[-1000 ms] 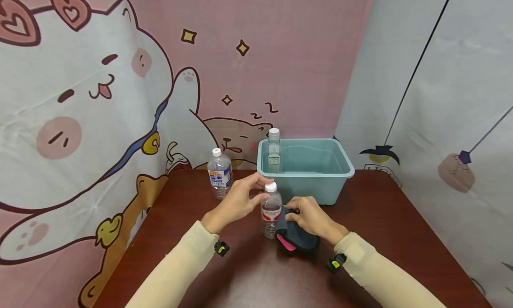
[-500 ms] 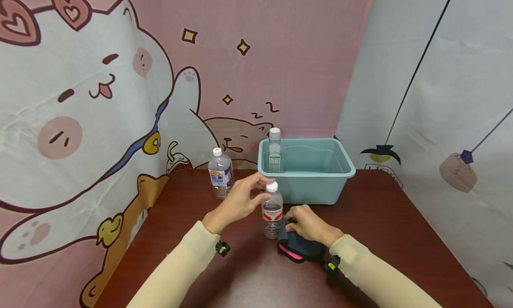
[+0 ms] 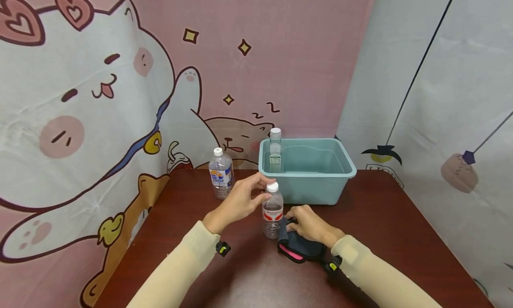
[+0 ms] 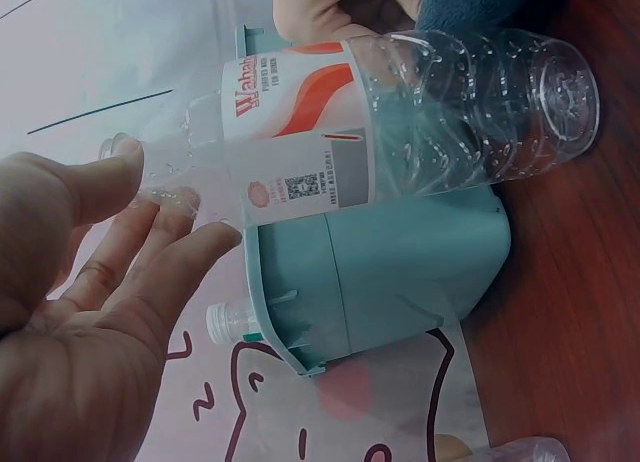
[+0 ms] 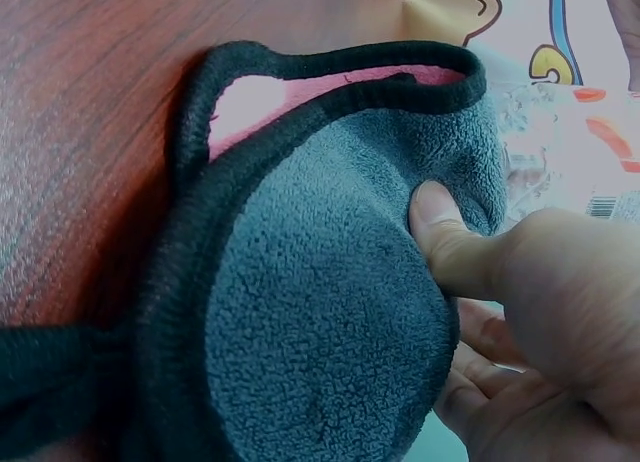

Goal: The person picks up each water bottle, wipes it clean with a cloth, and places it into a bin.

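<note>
A clear plastic water bottle (image 3: 273, 225) with a white cap and a red-and-white label stands upright on the table. My left hand (image 3: 239, 202) holds it by the neck, thumb on one side and fingers on the other, as the left wrist view shows. Against the bottle's right side lies a grey-blue terry cleaning cloth (image 3: 301, 245) with black edging and a pink underside. My right hand (image 3: 311, 224) pinches a fold of this cloth, the thumb (image 5: 437, 207) on top and the fingers partly hidden beneath.
Behind the hands stands a light teal plastic basin (image 3: 314, 188), with another clear bottle (image 3: 275, 161) upright in its left end. A larger clear bottle (image 3: 221, 179) with a blue-and-white label stands left of it. Printed curtains (image 3: 304, 67) hang behind the brown table (image 3: 380, 228).
My right hand has moved down along the bottle with the cloth, which now lies lower and flatter. Over the last half second both hands stay nearly still. The left hand keeps its hold.
</note>
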Demonstrator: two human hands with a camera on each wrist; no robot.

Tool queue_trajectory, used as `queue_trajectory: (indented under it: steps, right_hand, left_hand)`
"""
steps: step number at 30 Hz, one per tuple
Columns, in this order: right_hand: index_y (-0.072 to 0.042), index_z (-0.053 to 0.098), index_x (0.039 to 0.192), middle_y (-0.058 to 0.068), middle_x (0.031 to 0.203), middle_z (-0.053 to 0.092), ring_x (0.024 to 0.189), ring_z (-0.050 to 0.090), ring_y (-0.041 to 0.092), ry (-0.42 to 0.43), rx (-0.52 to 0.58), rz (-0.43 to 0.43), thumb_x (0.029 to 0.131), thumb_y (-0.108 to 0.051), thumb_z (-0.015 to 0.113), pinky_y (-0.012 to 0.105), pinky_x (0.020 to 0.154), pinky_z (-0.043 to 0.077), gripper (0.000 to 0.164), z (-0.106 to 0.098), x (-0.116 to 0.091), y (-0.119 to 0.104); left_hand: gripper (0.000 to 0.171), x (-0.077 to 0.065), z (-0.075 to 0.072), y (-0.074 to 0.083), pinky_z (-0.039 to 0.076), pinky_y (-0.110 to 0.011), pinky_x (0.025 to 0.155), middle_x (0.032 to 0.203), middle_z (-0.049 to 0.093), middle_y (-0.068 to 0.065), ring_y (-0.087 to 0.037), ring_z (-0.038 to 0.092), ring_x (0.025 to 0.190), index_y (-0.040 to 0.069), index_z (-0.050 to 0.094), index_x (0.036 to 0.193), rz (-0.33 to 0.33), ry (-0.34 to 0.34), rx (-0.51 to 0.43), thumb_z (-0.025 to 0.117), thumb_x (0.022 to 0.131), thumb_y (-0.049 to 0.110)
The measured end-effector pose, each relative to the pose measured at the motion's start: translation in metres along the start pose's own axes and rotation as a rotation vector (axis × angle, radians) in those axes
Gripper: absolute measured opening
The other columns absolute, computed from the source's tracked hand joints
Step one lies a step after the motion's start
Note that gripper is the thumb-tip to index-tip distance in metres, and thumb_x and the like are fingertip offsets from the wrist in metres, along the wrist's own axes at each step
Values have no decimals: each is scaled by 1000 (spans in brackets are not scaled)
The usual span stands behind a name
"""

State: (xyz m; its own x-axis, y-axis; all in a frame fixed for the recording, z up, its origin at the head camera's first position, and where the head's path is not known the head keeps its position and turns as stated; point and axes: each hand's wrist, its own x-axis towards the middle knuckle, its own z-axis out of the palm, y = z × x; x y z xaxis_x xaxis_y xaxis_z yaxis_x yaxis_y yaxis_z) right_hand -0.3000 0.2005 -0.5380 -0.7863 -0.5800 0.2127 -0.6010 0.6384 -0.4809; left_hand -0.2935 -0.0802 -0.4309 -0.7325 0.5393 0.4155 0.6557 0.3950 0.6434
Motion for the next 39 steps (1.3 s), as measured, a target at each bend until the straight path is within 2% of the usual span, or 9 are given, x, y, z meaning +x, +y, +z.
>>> queue_trajectory:
  steps: [5, 10, 16, 21, 26, 34, 39]
  right_hand:
    - [-1, 89, 120, 11, 118, 90, 111, 86, 25, 27, -1, -3, 96, -7, 95, 40, 90, 72, 26, -1, -1, 0]
    - [-2, 89, 121, 8, 118, 90, 109, 85, 21, 69, 8, 28, 97, -11, 96, 35, 87, 70, 27, -6, -1, -2]
    - [-5, 89, 125, 4, 117, 90, 97, 77, 10, 127, 37, 45, 99, -13, 94, 28, 80, 62, 28, -19, 0, -8]
    - [-9, 90, 127, 0, 114, 89, 98, 79, 9, 181, 66, 42, 98, -12, 95, 28, 82, 65, 30, -29, 0, -16]
    - [-9, 89, 129, 1, 116, 89, 101, 83, 14, 225, 94, 40, 99, -11, 94, 30, 85, 69, 31, -41, 2, -27]
    - [-7, 88, 131, 4, 120, 88, 108, 84, 21, 266, 138, 37, 99, -8, 94, 44, 93, 72, 33, -57, 4, -39]
    - [-10, 89, 132, 2, 118, 88, 107, 85, 19, 303, 162, 16, 99, -12, 95, 40, 94, 72, 34, -63, 7, -43]
  left_hand:
    - [37, 0, 1, -1, 67, -42, 114, 151, 79, -8, -26, 82, 133, 12, 69, 142, -9, -6, -6, 82, 108, 8]
    - [38, 1, 0, 0, 67, -43, 115, 151, 79, -10, -28, 82, 133, 11, 69, 143, 4, -2, -10, 83, 108, 7]
    - [38, 2, 0, 0, 66, -43, 116, 151, 79, -10, -28, 82, 134, 11, 69, 143, 13, 3, -6, 83, 108, 7]
    - [37, 1, 0, 0, 66, -43, 116, 152, 78, -10, -28, 82, 135, 10, 69, 142, 1, -7, -10, 83, 108, 7]
    - [37, 0, 0, 0, 66, -42, 115, 153, 78, -11, -29, 82, 135, 9, 68, 142, 9, -10, -7, 83, 108, 7]
    - [40, 0, 0, 1, 66, -41, 114, 153, 78, -12, -29, 82, 134, 9, 67, 143, 17, -8, 1, 84, 107, 6]
    - [38, 1, 0, 0, 66, -40, 114, 153, 78, -11, -27, 82, 134, 8, 68, 142, 23, -10, 19, 84, 107, 6]
